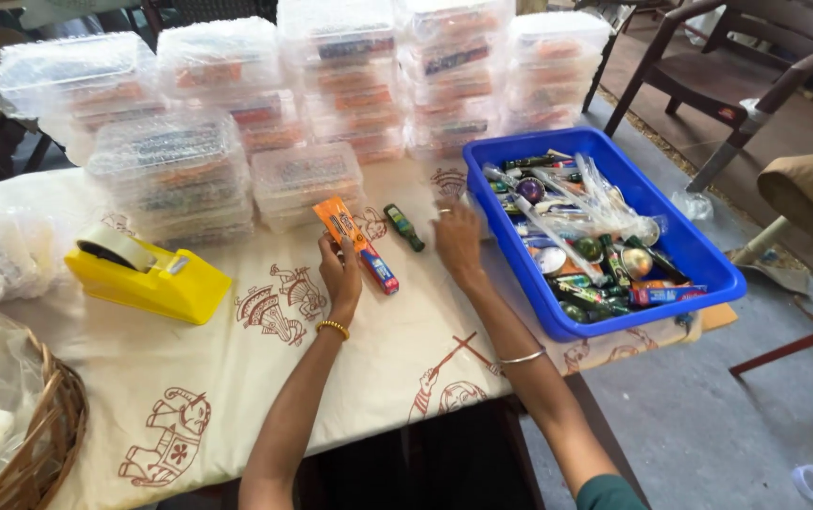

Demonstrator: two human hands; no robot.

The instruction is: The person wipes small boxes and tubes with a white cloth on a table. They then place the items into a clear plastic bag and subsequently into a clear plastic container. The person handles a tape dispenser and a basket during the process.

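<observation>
Left hand gripping a boxed tube at frame centre; right hand lying spread beside the bin.

The left hand (340,274) is pinching the orange carton (357,243) near its lower half; it is appearing light, stiff-edged, crushable, best held mid-length by the long edges. The right hand (457,236) is resting open, fingers spread, between a small green bottle (405,227) and the blue bin (699,255).

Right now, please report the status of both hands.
Left hand grips orange box. Right hand open, flat on cloth beside small green bottle. Blue bin close right; nothing in the way.
</observation>
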